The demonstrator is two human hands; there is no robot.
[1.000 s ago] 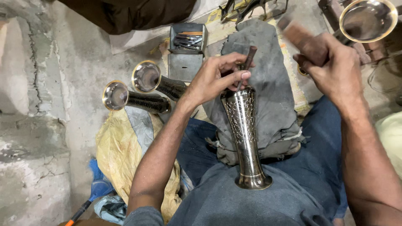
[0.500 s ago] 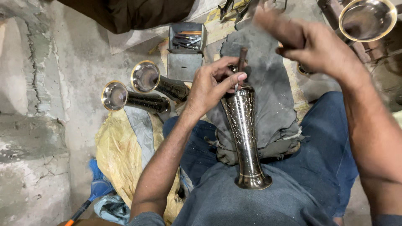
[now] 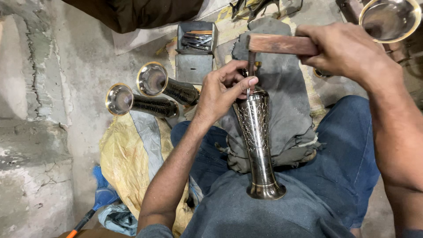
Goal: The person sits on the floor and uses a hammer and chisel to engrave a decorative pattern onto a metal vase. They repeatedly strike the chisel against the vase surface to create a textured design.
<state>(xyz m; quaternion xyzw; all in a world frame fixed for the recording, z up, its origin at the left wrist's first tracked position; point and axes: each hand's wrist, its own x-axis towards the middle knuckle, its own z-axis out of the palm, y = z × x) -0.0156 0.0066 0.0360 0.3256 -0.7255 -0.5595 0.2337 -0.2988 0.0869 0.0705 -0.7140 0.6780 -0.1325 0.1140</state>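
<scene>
1. Metal vase lies across the lap on a grey cloth pad; long axis runs near-far, flared base toward the body, mouth away.
2. Step, as I read it: chasing the pattern near the mouth.
3. Right hand closed round the wooden mallet, low over the punch.
4. Left hand pinches the punch, tip on the vase.
5. Next strike needs the punch held steady.

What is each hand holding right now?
Left hand: closed on a chisel set against the engraved metal vase.
Right hand: closed on a wooden mallet.
</scene>
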